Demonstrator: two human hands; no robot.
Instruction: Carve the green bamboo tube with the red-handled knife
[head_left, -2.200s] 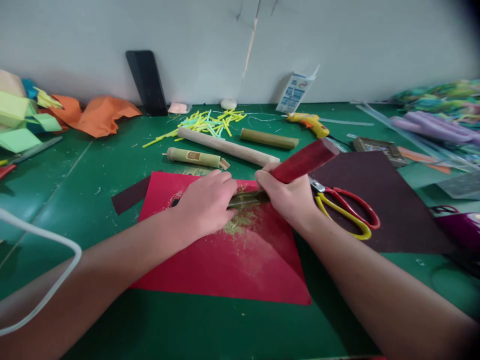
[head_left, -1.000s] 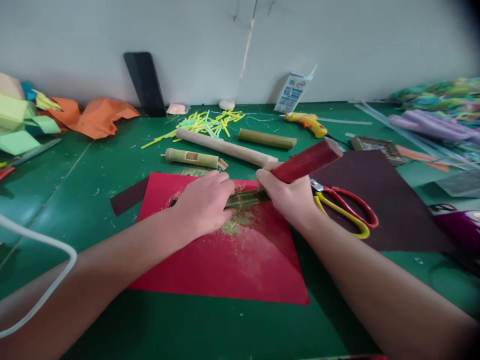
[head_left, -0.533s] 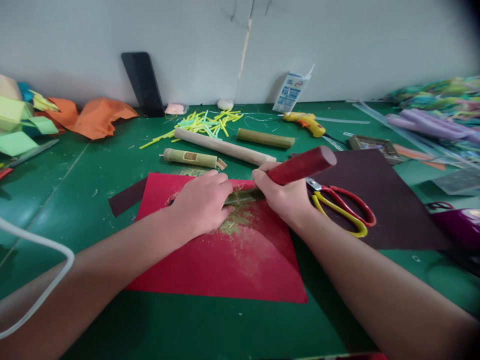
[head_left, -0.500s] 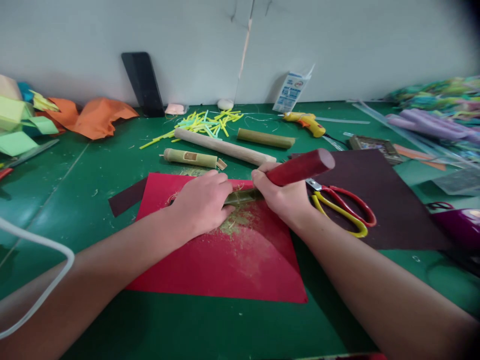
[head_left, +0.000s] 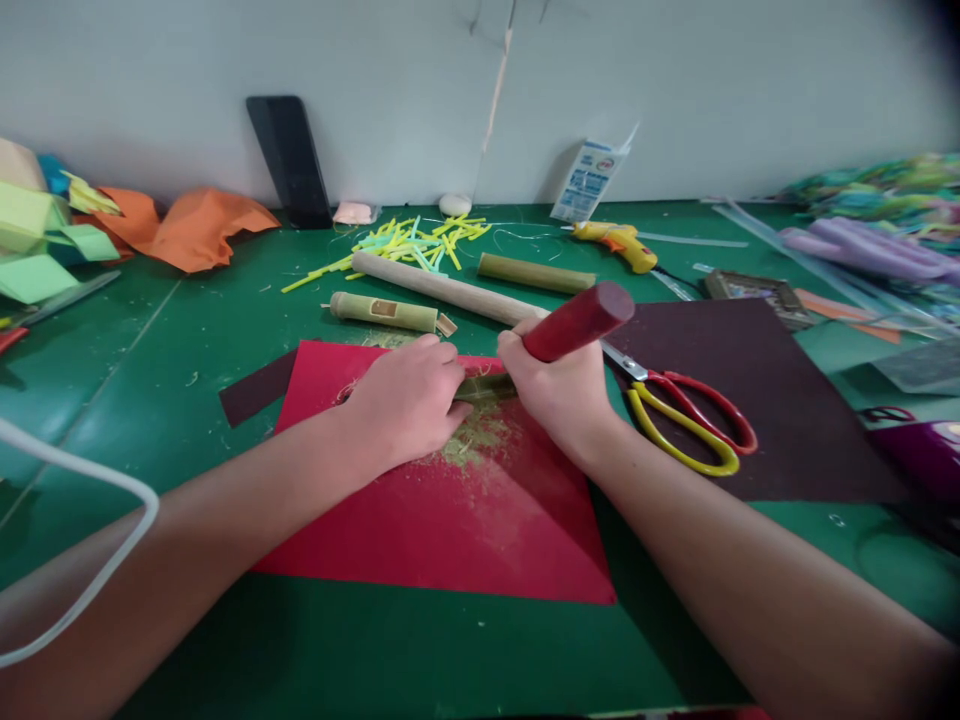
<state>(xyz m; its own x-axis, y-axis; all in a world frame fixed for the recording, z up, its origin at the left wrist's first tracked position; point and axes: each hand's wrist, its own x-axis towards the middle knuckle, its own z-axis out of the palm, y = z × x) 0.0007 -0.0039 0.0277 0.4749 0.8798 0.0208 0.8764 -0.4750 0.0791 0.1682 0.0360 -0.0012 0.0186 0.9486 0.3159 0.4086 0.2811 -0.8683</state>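
A green bamboo piece (head_left: 486,387) lies over the red sheet (head_left: 435,520), with my left hand (head_left: 409,395) closed around its left part. My right hand (head_left: 559,385) grips a tool by its thick red wooden handle (head_left: 579,320), which points up and to the right. The working end of this tool is hidden behind my right hand, close to the bamboo. Greenish shavings and dust (head_left: 480,440) are scattered on the sheet below the bamboo. Just behind my hands lies a pale bamboo tube (head_left: 384,311) with a rectangular notch cut in it.
Red and yellow-handled scissors (head_left: 686,415) rest on a dark brown sheet (head_left: 795,430) to the right. Farther back are a wooden rod (head_left: 442,285), another bamboo piece (head_left: 536,272), yellow-green strips (head_left: 405,245) and a yellow glue gun (head_left: 616,245). A phone (head_left: 291,160) leans on the wall.
The red handle has tipped more upright and shifted left with my right hand. My left hand stays on the bamboo; the whole view has shifted slightly.
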